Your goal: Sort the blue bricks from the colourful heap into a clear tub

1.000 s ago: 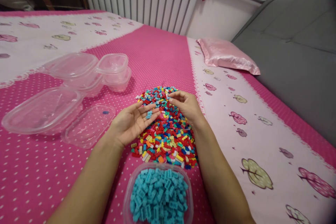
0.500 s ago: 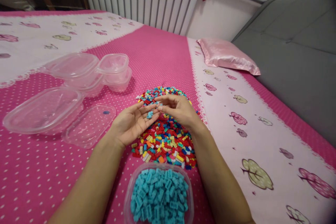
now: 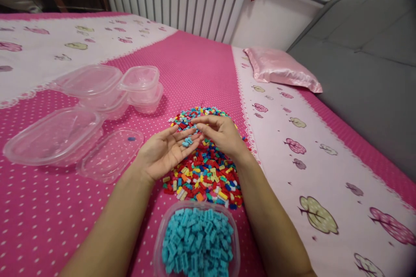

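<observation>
Over the pink polka-dot bedspread (image 3: 201,69), your 2 hands meet above a pile of multicoloured toy building bricks (image 3: 204,177). Your left hand (image 3: 165,153) is open, palm up, with a small cluster of light-blue toy bricks (image 3: 187,142) lying on its fingers. Your right hand (image 3: 221,136) is curled just beside those fingertips, its thumb and fingers close together; you cannot tell from this view whether they pinch a brick. Nearest you, between your forearms, a clear plastic tub (image 3: 236,246) holds a heap of turquoise toy bricks (image 3: 198,242). To the left of your left hand, a clear lid (image 3: 110,156) with a dark blue mark lies flat, near clear plastic containers (image 3: 55,136). Farther off, a pink satin pillow (image 3: 282,69) lies by the grey headboard (image 3: 364,47).
</observation>
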### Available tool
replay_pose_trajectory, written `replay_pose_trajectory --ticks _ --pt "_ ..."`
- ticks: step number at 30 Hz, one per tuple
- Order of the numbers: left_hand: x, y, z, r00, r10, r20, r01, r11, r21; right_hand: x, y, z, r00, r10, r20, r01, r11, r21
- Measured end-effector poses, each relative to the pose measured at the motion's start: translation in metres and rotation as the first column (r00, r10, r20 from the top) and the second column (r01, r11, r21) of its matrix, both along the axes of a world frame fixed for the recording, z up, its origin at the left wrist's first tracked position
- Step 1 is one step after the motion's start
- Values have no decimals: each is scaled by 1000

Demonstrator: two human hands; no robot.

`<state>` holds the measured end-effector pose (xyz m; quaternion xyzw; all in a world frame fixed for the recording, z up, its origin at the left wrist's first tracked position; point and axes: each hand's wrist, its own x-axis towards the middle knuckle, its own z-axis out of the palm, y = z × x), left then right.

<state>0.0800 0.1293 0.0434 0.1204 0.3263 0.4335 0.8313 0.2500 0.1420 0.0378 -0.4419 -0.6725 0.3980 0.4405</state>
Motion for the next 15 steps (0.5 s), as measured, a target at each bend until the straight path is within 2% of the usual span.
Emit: replay_pose_trajectory --ticks 3,6,10,15 --pt "-1 1 1 999 15 -35 -16 999 -33 10 6 -4 970 -236 49 234 971 45" --pt "-2 2 1 995 61 -73 -65 997 -41 19 9 -10 890 -374 261 360 928 100" --pt "-4 3 -1 991 94 -95 -99 994 -50 20 10 -18 764 -362 534 376 923 88" --pt "-4 4 -3 989 114 -95 -119 992 -39 13 10 -24 711 -302 635 334 940 73"
